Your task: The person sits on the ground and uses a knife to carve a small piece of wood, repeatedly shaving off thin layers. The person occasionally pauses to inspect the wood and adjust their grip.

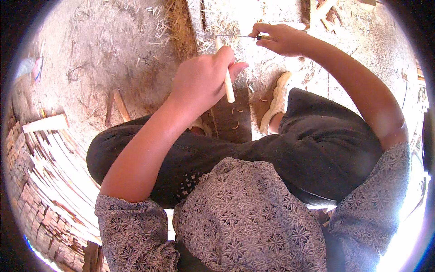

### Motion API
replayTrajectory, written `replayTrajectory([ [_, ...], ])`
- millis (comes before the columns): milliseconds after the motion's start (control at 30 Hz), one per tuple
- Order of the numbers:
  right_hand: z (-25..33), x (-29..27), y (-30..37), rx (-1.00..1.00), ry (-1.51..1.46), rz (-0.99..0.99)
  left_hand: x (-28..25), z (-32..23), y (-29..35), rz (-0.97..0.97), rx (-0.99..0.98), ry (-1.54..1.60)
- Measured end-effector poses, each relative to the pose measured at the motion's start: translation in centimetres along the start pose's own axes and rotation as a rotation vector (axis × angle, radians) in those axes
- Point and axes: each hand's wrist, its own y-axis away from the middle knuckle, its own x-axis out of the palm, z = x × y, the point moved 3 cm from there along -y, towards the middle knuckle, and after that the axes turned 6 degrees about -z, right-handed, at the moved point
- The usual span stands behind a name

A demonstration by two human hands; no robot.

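My left hand (199, 79) is closed around a pale, smooth wooden stick (229, 88), whose lower end points toward my lap. The thumb sticks out to the right. Further right and a little farther away, my right hand (285, 41) grips a thin-bladed knife (235, 36) by its handle, which shows a dark collar near the fingers. The narrow blade runs left, and its tip meets or passes the far end of the stick; I cannot tell whether they touch. Below both hands lies a dark wooden board (233, 120) with a few curled shavings on it.
Pale shavings (179, 27) are heaped beyond my hands beside an upright wooden piece (195, 20). Stacked thin wood strips (59, 167) fill the left, with a short plank (45, 123) on top. Another person's foot (37, 70) shows far left. My light shoe (277, 99) flanks the board.
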Motion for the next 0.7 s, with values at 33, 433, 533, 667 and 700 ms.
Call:
replayTrajectory([
  [33, 0.3, -0.2, -0.3, 0.003, 0.008, 0.026, -0.2, 0.0, 0.0, -0.010, 0.004, 0.007],
  [433, 3.0, -0.8, 2.5, 0.022, 0.060, -0.119, -0.2, -1.0, 0.8, -0.094, 0.194, -0.305],
  [533, 5.4, -1.4, 3.6, 0.024, -0.033, -0.011, -0.2, -0.8, 1.2, -0.105, 0.199, -0.278],
  [667, 4.1, -0.3, 2.3, -0.057, 0.003, -0.063, 0.3, -0.8, 1.1, -0.063, 0.206, -0.270],
  [700, 2.9, 0.1, 1.4, -0.085, 0.041, -0.109, 0.3, -1.0, 0.9, -0.047, 0.206, -0.284],
])
